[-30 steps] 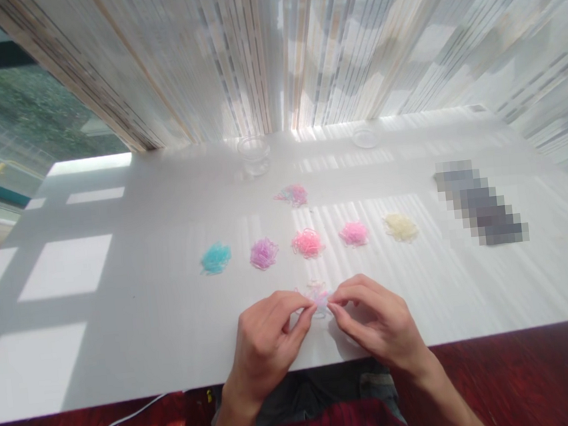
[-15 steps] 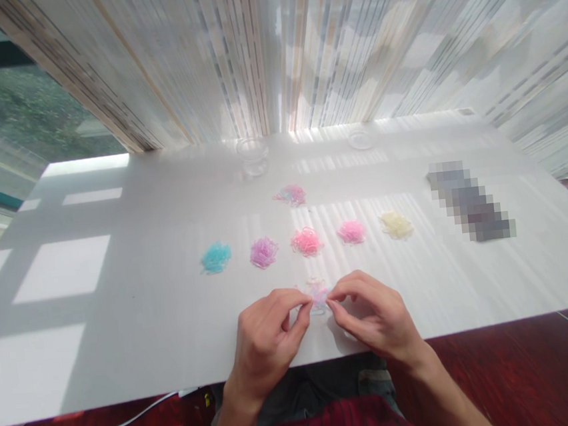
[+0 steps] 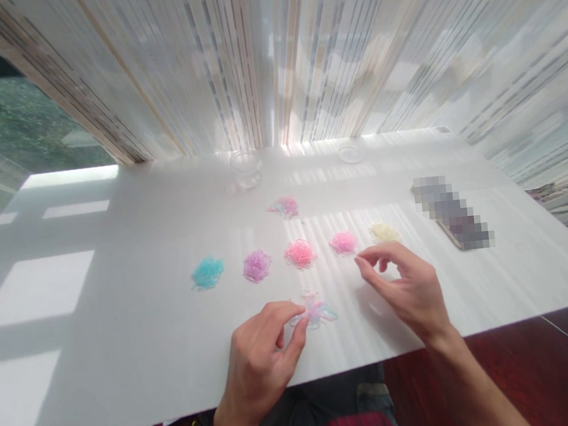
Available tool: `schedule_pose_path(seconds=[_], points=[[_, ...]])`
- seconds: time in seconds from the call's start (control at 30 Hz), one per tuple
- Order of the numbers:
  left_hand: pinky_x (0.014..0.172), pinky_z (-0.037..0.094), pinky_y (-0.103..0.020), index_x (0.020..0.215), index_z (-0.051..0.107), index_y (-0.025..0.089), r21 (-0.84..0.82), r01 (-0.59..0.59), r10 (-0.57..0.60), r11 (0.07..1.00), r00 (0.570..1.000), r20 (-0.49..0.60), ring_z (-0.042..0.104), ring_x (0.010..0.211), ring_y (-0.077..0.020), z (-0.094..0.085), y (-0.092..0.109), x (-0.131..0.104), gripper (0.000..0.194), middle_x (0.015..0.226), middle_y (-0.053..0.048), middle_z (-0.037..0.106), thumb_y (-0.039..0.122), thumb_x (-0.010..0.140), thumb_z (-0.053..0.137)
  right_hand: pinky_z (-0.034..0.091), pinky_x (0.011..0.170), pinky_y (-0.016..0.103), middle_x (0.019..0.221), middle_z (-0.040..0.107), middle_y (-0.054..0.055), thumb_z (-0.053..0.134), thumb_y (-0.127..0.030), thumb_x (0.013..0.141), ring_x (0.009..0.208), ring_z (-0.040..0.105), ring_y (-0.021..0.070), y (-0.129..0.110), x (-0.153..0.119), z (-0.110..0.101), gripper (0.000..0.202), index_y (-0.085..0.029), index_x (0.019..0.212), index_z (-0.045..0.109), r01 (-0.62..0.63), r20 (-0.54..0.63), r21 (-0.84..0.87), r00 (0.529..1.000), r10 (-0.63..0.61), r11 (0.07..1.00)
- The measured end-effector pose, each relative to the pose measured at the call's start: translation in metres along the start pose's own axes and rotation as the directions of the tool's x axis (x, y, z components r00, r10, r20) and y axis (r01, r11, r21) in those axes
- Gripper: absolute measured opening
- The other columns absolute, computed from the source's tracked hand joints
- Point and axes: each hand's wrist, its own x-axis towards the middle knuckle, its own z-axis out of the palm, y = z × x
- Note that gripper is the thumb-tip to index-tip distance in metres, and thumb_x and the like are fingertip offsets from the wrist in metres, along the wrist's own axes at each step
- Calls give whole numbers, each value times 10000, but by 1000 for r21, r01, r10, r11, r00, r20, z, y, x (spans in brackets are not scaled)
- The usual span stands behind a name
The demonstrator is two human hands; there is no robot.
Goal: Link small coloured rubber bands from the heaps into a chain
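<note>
A small loose pile of mixed pastel elastic bands [image 3: 316, 312] lies near the table's front edge. At its left side my left hand [image 3: 272, 351] is closed in a pinch, fingertips touching the pile's edge; whatever is between them is too small to make out. My right hand [image 3: 404, 288] hovers just below the pink bands [image 3: 343, 242] and the pale yellow bands [image 3: 384, 231], its thumb and forefinger pinched together, contents not discernible. Farther left in the same row are coral-pink bands [image 3: 300, 253], purple bands [image 3: 257, 265] and turquoise bands [image 3: 208, 272].
Behind the row sits another mixed heap of bands [image 3: 285, 206]. A clear round container [image 3: 246, 170] and a clear lid [image 3: 351, 154] stand toward the curtain [image 3: 259, 61]. On the right of the white table [image 3: 142, 360] lies a blurred-out dark flat object [image 3: 452, 212].
My right hand has moved right and away from the front pile, toward the pink and yellow bands. My left hand stays pinched by the pile. The camera view has shifted slightly.
</note>
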Motion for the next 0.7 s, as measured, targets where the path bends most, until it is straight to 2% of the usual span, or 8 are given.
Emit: schedule_pose_path(seconds=[0.17, 0.33, 0.5, 0.7], points=[[593, 498, -234, 1089, 647, 203, 26, -3, 3, 1000, 1000, -15, 533, 561, -96, 0, 1, 1, 113, 925, -24, 742, 154, 987, 640, 494, 632, 304, 838, 727, 17, 702, -262, 908, 688, 619, 158, 22, 21, -1, 59, -218, 868, 705, -113, 14, -21, 993, 114, 993], [579, 507, -226, 1065, 652, 203, 40, -5, 6, 999, 1000, -7, 555, 554, -97, 1, 1, 4, 91, 899, -28, 748, 157, 996, 614, 486, 605, 306, 844, 726, 27, 691, -316, 924, 696, 630, 163, 26, 24, 6, 114, -217, 870, 712, -162, 37, -8, 986, 162, 987], [570, 509, -231, 1055, 646, 209, 64, -12, 12, 998, 1000, 4, 541, 535, -101, 1, 1, 5, 102, 882, -25, 746, 141, 988, 609, 484, 569, 307, 846, 714, 43, 680, -359, 943, 679, 622, 166, 28, 19, 5, 151, -214, 925, 715, -148, 63, -25, 987, 149, 989], [573, 508, -240, 1056, 644, 206, 54, -9, 8, 998, 1000, 17, 545, 548, -107, 2, 0, 3, 131, 891, -24, 741, 109, 969, 628, 480, 556, 303, 821, 680, 24, 661, -290, 949, 637, 569, 153, 32, 12, 3, 74, -224, 960, 693, -78, 3, -67, 997, 78, 995]])
